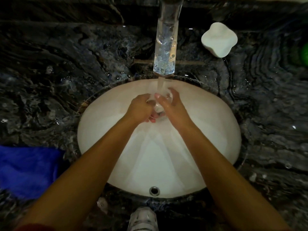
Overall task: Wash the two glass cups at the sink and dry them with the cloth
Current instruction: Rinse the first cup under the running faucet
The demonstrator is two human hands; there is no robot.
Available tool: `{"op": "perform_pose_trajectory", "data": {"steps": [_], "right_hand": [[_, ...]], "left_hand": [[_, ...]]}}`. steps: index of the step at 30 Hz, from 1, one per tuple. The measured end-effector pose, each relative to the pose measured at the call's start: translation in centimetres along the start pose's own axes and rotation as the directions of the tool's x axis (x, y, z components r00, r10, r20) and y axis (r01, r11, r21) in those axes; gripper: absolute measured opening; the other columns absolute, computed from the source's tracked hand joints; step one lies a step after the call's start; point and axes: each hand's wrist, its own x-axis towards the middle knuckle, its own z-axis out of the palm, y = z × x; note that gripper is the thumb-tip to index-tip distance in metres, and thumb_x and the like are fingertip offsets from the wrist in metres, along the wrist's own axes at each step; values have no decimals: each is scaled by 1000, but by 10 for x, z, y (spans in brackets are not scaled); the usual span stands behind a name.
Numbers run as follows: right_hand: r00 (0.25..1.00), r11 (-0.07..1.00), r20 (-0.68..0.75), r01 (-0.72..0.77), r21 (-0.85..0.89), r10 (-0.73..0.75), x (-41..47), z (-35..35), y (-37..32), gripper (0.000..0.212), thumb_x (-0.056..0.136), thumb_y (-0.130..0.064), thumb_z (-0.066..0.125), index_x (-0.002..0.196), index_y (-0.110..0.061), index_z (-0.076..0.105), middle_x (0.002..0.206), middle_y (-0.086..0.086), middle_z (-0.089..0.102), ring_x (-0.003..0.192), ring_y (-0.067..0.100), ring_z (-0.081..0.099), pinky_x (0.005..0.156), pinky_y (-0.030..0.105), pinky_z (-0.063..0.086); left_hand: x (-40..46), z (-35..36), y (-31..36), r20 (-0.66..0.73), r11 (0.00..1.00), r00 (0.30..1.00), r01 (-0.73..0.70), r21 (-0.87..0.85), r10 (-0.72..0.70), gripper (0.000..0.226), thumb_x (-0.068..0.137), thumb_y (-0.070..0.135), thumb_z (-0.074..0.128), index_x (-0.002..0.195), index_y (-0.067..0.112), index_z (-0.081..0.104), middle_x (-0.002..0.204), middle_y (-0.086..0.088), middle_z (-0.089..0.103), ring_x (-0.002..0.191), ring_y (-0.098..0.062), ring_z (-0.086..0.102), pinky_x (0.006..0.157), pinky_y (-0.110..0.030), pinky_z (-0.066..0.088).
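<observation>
A clear glass cup (159, 107) is held between both hands over the white sink basin (208, 130), under running water from the faucet (165, 40). My left hand (141, 108) grips the cup from the left with curled fingers. My right hand (171, 105) wraps around its right side, thumb and fingers on the rim. The cup is mostly hidden by the hands and the water. A blue cloth (28, 169) lies on the counter at the left. I see no second cup.
Dark marbled wet countertop (66, 72) surrounds the basin. A white soap dish or holder (219, 39) stands back right, a green object (304, 54) at the right edge. An overflow hole (154, 190) is at the basin's near side. A shoe (143, 219) shows below.
</observation>
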Motion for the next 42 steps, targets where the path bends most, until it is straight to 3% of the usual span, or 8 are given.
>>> {"op": "perform_pose_trajectory", "data": {"steps": [7,12,15,22,26,33,39,42], "right_hand": [[972,911,-91,168,-378,-217,4,2,17,51,98,-10,54,146,-26,52,123,8,72,101,27,70,85,34,57],[994,990,-97,30,-138,-44,24,-11,6,22,94,-10,63,109,-19,77,93,9,79,66,21,73,55,32,59],[995,995,-29,-94,-15,94,24,-16,0,17,99,-11,60,88,-16,72,49,1,61,31,10,43,34,19,30],[915,944,232,-321,-78,330,31,-12,-4,28,94,-34,69,75,-17,59,48,-1,45,39,10,29,42,19,24],[900,920,190,-387,-60,391,34,-8,-16,13,96,-19,66,95,-7,69,89,15,71,69,21,62,60,30,56],[980,943,55,-201,267,193,14,4,-20,35,110,-27,35,123,-11,64,116,13,73,98,25,73,80,41,61],[968,936,23,246,-253,-248,-41,-6,-8,44,105,-26,54,149,-21,50,151,-11,45,126,-6,43,94,0,32],[968,968,150,221,-120,-202,-36,-7,-11,40,94,-25,65,134,-30,63,131,-10,64,114,6,62,104,29,51]], "left_hand": [[-11,-1,4,105,979,990,111,-170,-94,47,96,2,53,139,19,48,111,-17,72,77,-33,77,64,-38,64],[-21,-5,2,123,918,989,-27,-396,82,18,96,26,69,109,21,57,109,-3,68,98,-24,71,83,-35,59],[-14,-14,-8,192,664,980,113,-739,47,56,101,61,44,135,18,58,128,-9,71,113,-36,71,96,-51,57],[-3,-11,13,138,909,990,67,-411,-11,44,107,52,39,108,16,64,77,-9,66,55,-20,55,56,-27,39],[-1,-2,15,77,979,996,-31,-201,47,42,102,58,49,110,17,51,78,-6,59,48,-14,47,43,-24,32],[6,-7,24,91,825,982,186,-534,-163,40,106,45,39,101,21,70,94,-7,79,78,-27,76,64,-36,61],[11,-2,15,142,612,944,303,-731,-299,44,103,39,44,117,7,71,107,-13,72,90,-29,68,89,-42,51],[10,-3,14,135,696,947,306,-650,-290,49,106,36,40,79,10,72,72,-8,73,71,-24,69,71,-34,58]]}}
